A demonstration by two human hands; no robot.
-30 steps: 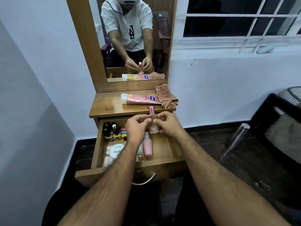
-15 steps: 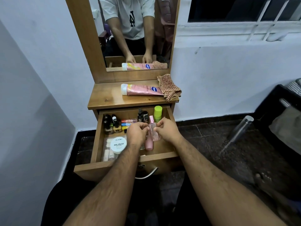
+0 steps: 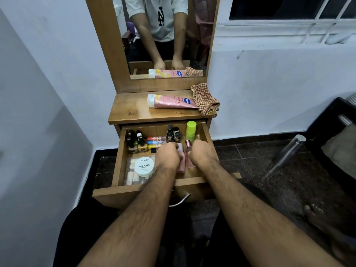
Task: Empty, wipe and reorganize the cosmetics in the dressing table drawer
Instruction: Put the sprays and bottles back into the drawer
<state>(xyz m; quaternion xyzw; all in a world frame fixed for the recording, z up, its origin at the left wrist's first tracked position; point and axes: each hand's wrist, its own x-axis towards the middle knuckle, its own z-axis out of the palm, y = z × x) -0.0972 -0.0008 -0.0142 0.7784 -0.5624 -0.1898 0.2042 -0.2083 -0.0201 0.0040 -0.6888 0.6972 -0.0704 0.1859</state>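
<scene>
A pink lotion tube [image 3: 172,102] and checked cloth [image 3: 206,99] lie touching on the wooden dressing table top [image 3: 133,110].

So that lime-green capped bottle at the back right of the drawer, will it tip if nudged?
Probably. The green bottle stands upright, tall and narrow, so a nudge may topple it. It looks like light plastic. Being round, it could roll once down, though the drawer wall beside it should stop it.
</scene>
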